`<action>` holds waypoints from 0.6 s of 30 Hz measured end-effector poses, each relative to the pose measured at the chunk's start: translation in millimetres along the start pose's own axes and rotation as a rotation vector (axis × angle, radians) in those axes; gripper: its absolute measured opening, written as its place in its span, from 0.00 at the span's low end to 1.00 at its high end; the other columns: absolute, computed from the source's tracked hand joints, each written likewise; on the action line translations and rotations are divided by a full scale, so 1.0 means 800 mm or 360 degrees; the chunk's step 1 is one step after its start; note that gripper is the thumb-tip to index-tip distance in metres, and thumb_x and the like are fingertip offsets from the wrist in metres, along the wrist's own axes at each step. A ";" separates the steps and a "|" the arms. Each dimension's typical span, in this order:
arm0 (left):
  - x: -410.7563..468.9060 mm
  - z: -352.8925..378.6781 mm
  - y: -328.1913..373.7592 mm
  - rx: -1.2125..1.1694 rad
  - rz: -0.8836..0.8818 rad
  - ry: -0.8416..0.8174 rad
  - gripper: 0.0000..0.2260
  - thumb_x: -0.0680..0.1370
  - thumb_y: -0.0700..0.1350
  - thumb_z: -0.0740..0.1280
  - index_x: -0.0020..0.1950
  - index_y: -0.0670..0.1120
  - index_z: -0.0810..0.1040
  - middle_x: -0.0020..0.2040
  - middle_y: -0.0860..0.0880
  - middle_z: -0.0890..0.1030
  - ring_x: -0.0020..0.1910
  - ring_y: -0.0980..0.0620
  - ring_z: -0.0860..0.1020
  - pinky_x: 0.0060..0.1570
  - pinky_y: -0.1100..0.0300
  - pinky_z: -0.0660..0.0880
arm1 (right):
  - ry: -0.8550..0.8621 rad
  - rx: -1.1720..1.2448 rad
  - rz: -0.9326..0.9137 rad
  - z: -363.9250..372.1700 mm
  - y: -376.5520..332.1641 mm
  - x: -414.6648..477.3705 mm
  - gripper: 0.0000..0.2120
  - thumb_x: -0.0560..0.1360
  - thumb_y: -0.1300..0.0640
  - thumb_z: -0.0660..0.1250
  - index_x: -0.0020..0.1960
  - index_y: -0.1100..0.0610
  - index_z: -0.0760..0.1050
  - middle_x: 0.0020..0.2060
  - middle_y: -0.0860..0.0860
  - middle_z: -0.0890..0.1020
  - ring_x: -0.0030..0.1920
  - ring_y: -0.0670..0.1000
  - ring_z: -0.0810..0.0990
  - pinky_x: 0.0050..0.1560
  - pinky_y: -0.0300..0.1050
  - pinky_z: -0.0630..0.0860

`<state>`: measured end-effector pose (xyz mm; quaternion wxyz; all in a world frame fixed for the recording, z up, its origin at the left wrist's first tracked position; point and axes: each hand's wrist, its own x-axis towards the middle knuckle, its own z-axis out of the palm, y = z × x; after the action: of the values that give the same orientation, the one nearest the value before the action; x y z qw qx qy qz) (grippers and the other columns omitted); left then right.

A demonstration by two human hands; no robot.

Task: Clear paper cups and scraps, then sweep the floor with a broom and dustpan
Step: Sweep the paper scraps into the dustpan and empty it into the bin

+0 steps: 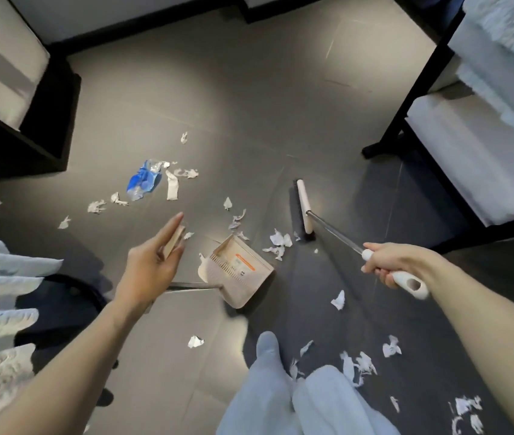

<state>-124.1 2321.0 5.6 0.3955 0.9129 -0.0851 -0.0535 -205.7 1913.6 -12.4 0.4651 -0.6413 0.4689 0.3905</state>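
White paper scraps (279, 243) lie all over the grey floor (249, 105), some between the beige dustpan (236, 268) and the broom (304, 208), whose head rests on the floor just right of the pan. My right hand (387, 265) is clamped around the broom's white grip. My left hand (152, 262), left of the dustpan, pinches a beige handle piece (174, 241) between thumb and nearly straight fingers, and 1 blue plastic wrapper (142, 180) lies farther left.
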 end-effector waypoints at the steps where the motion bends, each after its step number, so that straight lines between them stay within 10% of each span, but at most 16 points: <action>1: -0.010 0.003 0.000 0.0041 0.0018 0.0017 0.27 0.77 0.39 0.69 0.70 0.61 0.66 0.34 0.48 0.73 0.31 0.59 0.65 0.43 0.71 0.67 | -0.0016 0.0007 -0.0001 0.005 0.005 0.006 0.33 0.78 0.69 0.60 0.76 0.44 0.57 0.27 0.50 0.67 0.19 0.43 0.63 0.18 0.32 0.63; 9: -0.039 0.087 0.023 0.0043 -0.0006 0.0052 0.24 0.76 0.37 0.70 0.71 0.49 0.72 0.33 0.49 0.75 0.30 0.60 0.68 0.41 0.74 0.65 | -0.0244 -0.0459 -0.0068 0.042 0.061 0.016 0.37 0.76 0.67 0.60 0.76 0.39 0.54 0.29 0.54 0.70 0.21 0.47 0.65 0.22 0.37 0.66; 13: -0.012 0.103 0.027 -0.0032 -0.0017 -0.0009 0.24 0.78 0.42 0.68 0.72 0.57 0.69 0.46 0.52 0.78 0.41 0.52 0.75 0.50 0.64 0.69 | -0.0433 -0.0392 -0.0038 0.040 0.085 -0.013 0.35 0.77 0.67 0.61 0.75 0.38 0.55 0.25 0.51 0.67 0.18 0.45 0.64 0.20 0.35 0.64; 18: -0.005 0.108 0.037 -0.0109 -0.0030 -0.0058 0.23 0.79 0.44 0.67 0.70 0.64 0.69 0.36 0.49 0.75 0.32 0.56 0.65 0.41 0.68 0.68 | -0.0422 -0.0283 -0.0007 -0.013 0.099 -0.048 0.33 0.78 0.65 0.62 0.74 0.38 0.58 0.21 0.49 0.67 0.20 0.44 0.63 0.19 0.34 0.63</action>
<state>-145.4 2240.5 -31.6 0.4245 0.8984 -0.0818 -0.0768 -291.6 1902.8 7.9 0.4652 -0.6239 0.3656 0.5106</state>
